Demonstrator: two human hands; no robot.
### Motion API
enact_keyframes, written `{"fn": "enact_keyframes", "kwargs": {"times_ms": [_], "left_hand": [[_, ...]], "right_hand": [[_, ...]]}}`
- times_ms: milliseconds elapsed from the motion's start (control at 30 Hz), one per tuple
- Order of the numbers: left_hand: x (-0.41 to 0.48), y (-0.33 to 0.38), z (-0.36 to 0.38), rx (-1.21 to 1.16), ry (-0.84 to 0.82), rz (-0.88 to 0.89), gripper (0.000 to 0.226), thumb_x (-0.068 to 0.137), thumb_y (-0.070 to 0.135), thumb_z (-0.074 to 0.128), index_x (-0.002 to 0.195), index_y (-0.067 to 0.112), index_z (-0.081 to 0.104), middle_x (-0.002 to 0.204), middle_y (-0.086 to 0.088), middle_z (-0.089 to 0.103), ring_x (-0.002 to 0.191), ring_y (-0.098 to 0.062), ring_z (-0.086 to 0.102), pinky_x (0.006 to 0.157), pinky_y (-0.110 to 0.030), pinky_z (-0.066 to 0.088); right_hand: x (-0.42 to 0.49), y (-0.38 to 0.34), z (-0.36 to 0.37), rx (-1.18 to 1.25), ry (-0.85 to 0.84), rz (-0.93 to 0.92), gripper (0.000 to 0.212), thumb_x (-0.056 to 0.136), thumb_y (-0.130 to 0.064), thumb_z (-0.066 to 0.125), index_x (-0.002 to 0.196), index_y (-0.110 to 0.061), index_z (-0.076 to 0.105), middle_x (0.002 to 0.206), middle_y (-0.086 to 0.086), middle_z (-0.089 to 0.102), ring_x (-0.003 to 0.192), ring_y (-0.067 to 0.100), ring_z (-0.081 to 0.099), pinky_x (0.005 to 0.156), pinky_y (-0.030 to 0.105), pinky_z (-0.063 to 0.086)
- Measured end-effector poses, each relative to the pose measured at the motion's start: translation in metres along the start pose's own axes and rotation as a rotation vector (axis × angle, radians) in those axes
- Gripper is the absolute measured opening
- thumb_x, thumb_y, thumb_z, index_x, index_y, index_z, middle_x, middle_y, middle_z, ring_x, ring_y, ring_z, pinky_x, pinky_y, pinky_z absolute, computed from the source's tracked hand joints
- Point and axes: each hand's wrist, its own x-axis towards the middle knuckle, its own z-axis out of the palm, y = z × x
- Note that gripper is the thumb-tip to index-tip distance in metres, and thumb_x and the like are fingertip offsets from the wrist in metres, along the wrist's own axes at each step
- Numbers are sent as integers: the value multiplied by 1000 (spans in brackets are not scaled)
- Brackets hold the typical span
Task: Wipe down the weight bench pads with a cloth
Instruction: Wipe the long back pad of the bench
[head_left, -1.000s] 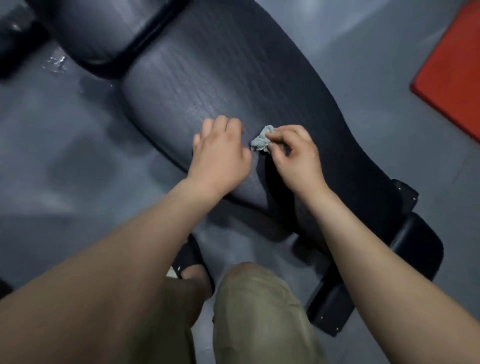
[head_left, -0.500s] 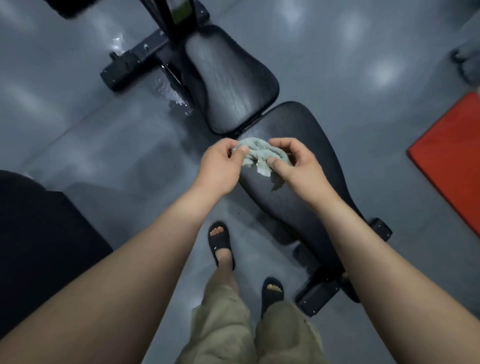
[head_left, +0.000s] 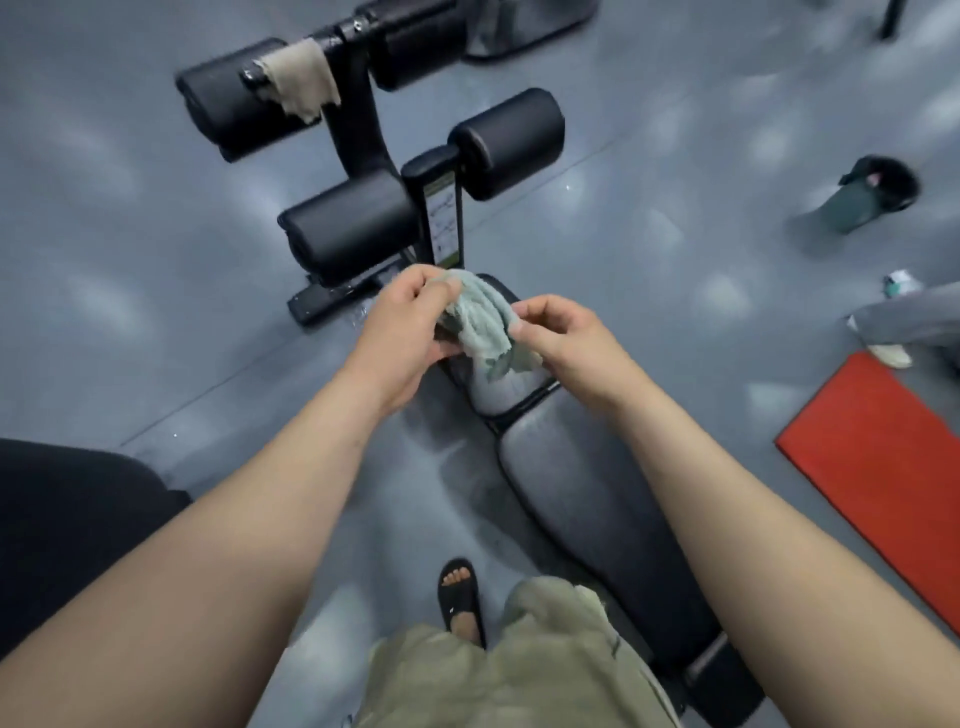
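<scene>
The fingers (head_left: 537, 307) of both the left hand (head_left: 402, 332) and right hand (head_left: 569, 338) pinch opposite edges of the crumpled pale green cloth (head_left: 478, 325), which is held above the black padded bench (head_left: 587, 499), apparently without contact. Judged step: refolding the cloth. The next move calls for pressing it flat onto the bench.

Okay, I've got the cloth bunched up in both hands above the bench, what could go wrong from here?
1. The cloth is wadded between the left hand and right hand. Wiping with it bunched like this may leave strips of the seat pad and back pad untouched.
2. Glints that look like water lie on the floor by the bench base, and the sandal is open, so a slip seems possible.
</scene>
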Motion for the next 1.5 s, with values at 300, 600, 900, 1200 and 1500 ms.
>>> {"fn": "enact_keyframes", "kwargs": {"times_ms": [300,600,900,1200,1500], "left_hand": [[67,64,-61,183,155,44,6,85,22,60,80,23,62,72,-1,58,67,-21,55,63,-37,45],[184,105,-73,304,385,-15,31,93,48,58,93,18,65,87,-2,70,79,-23,65,78,-48,58],[263,164,-69,-233,362,-184,44,106,46,46,131,11,57,115,-9,72,78,-19,76,70,-36,63],[368,184,-89,192,189,-192,20,104,11,47,116,6,62,110,-13,74,96,-24,74,85,-43,62],[508,249,-128,716,99,47,17,97,32,47,85,20,52,75,-1,59,50,-12,56,54,-23,46]], "right_hand": [[88,-65,23,14,37,-68,12,95,-15,56,84,-13,58,76,9,52,70,21,51,72,37,41],[216,-118,1,-64,148,-178,19,98,-33,53,114,-37,62,113,-13,64,94,4,59,79,32,53],[294,-158,-5,-56,203,-208,12,101,-32,55,109,-33,64,82,-8,58,65,-1,54,63,23,49],[375,-174,-1,49,231,-62,23,99,-15,51,105,-26,70,69,-11,57,54,6,46,49,18,40],[490,-173,39,159,325,82,38,83,0,40,80,-14,75,65,-4,60,60,20,49,61,33,46]]}}
